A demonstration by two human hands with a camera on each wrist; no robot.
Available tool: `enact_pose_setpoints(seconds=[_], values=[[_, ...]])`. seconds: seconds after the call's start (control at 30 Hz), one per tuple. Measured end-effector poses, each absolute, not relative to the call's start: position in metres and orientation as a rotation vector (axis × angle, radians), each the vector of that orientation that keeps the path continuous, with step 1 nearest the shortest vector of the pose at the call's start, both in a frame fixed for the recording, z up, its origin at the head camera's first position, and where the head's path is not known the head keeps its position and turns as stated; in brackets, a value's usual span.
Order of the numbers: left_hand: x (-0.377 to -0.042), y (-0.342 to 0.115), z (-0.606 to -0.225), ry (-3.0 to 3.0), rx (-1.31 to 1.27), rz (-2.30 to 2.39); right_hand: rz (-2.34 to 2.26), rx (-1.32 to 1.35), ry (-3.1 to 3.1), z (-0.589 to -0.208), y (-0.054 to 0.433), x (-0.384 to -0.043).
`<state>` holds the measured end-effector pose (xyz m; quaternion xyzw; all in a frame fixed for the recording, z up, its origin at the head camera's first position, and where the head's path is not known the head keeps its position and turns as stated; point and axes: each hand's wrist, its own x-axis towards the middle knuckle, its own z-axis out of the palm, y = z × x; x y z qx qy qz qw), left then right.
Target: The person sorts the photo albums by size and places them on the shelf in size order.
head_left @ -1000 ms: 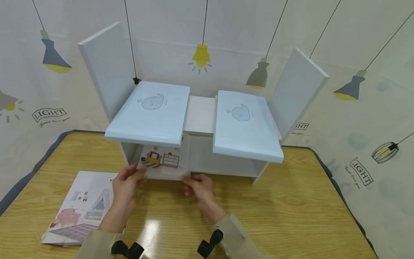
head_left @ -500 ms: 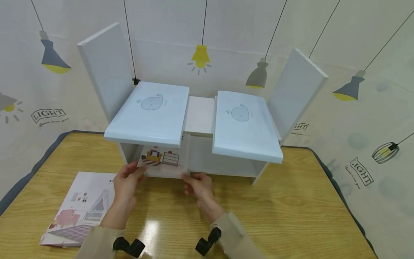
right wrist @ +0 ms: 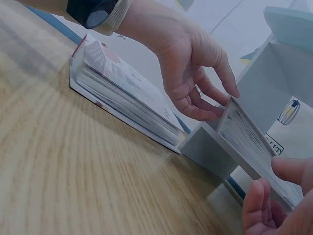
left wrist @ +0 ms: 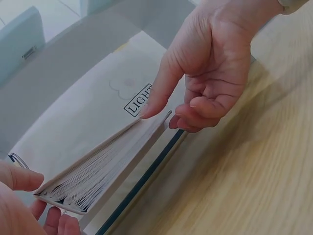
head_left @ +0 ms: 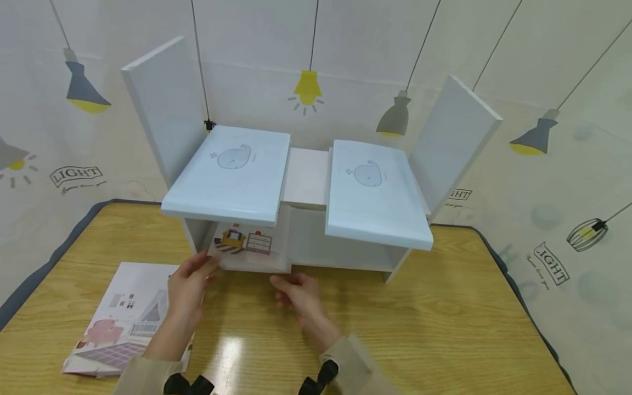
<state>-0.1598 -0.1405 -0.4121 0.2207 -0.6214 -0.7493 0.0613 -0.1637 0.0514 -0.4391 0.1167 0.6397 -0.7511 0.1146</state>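
A thick hardcover photo album [head_left: 257, 244] with furniture drawings on its cover lies in the left compartment of a small white shelf [head_left: 340, 250]. My left hand [head_left: 190, 282] pinches its near left corner, thumb on the cover and fingers beneath. My right hand [head_left: 301, 296] is just in front of the near right corner, fingers loosely bent, apart from the album in the head view. From the right wrist, the right hand's thumb [right wrist: 288, 169] appears close to the upper cover edge. The album's far part is hidden under a light blue whale-printed panel [head_left: 232, 173].
A second album [head_left: 113, 318] with a pink pig on it lies on the wooden table [head_left: 444, 318] at left. Another whale panel [head_left: 375, 192] overhangs the shelf's right side. Tall white side boards [head_left: 163, 104] rise at both ends, before a lamp-patterned backdrop [head_left: 345, 44].
My right hand has come off the album's corner and shifted slightly left and toward me. The left hand stays at its corner; the album has slid slightly left.
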Motion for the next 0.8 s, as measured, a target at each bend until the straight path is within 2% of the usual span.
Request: enact_pose_setpoints(seconds=[0.8], values=[[-0.132, -0.179, -0.428, -1.845, 0.726, -2.259, -2.114, 0.108, 1.714, -0.441, 0.015, -0.128]])
